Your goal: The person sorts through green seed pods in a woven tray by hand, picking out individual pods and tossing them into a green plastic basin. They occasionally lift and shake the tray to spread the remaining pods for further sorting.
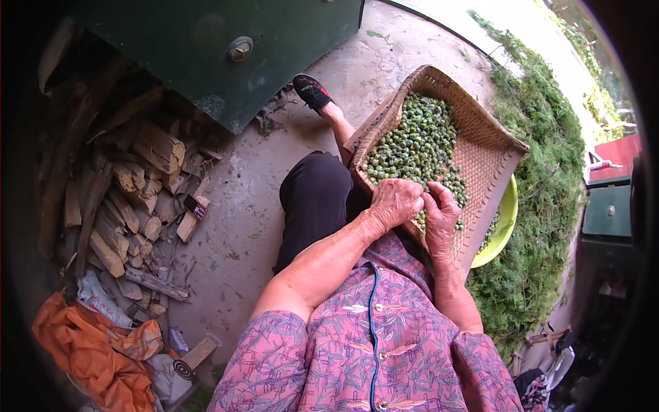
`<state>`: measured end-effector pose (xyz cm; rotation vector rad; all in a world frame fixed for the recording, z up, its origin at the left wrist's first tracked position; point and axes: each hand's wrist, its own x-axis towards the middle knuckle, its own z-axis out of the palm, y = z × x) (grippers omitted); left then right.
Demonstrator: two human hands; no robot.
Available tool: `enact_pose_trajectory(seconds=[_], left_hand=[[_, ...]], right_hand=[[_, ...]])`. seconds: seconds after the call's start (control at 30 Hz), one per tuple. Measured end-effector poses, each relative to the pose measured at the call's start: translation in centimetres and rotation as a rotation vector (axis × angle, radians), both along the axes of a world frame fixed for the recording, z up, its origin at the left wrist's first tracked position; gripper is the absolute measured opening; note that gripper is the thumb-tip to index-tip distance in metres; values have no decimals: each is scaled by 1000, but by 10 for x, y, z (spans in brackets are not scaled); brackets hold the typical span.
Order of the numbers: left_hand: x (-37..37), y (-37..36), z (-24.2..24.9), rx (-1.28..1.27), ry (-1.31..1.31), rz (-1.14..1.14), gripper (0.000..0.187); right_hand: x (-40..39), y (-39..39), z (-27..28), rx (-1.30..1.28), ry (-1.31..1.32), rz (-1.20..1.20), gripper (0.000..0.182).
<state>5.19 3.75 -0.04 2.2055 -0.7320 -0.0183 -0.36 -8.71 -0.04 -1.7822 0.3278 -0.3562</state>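
Observation:
A woven bamboo tray (pixel 480 158) with raised sides lies tilted across my lap. Many small round green fruits (pixel 414 141), some darker, are heaped at its far left side and trail down towards my hands. Over the near edge of the heap my left hand (pixel 397 202) is closed, its thumb and fingers pressed together. Right beside it, my right hand (pixel 441 218) is also closed in a pinch, its fingertips almost meeting the left ones. Whatever is between the fingers is too small or hidden to make out. A few fruits lie just under both hands.
A yellow-green basin (pixel 506 223) with more fruits stands partly under the tray. Cut green branches (pixel 542 151) are piled on the right. Split firewood (pixel 141 199) and an orange cloth (pixel 96 350) lie on the left, below a dark green panel (pixel 206 48).

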Motion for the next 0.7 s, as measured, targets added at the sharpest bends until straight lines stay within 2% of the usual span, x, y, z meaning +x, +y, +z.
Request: enact_pose_trajectory(seconds=[0.13, 0.27, 0.33, 0.43, 0.57, 0.7], left_hand=[[1, -2, -3, -17, 12, 23, 19], [0, -3, 1, -63, 27, 85, 18], [0, -3, 2, -94, 28, 110, 18], [-1, -5, 0, -119, 35, 144, 17], [-2, -5, -1, -175, -22, 146, 17], [-2, -7, -5, -140, -68, 134, 17]], right_hand=[[0, 5, -3, 108, -28, -76, 22], [1, 14, 0, 95, -73, -133, 21], [2, 15, -1, 259, -131, -141, 22], [3, 15, -7, 116, -139, -170, 22], [4, 15, -11, 130, -203, -153, 24], [5, 9, -16, 151, -139, -148, 21]])
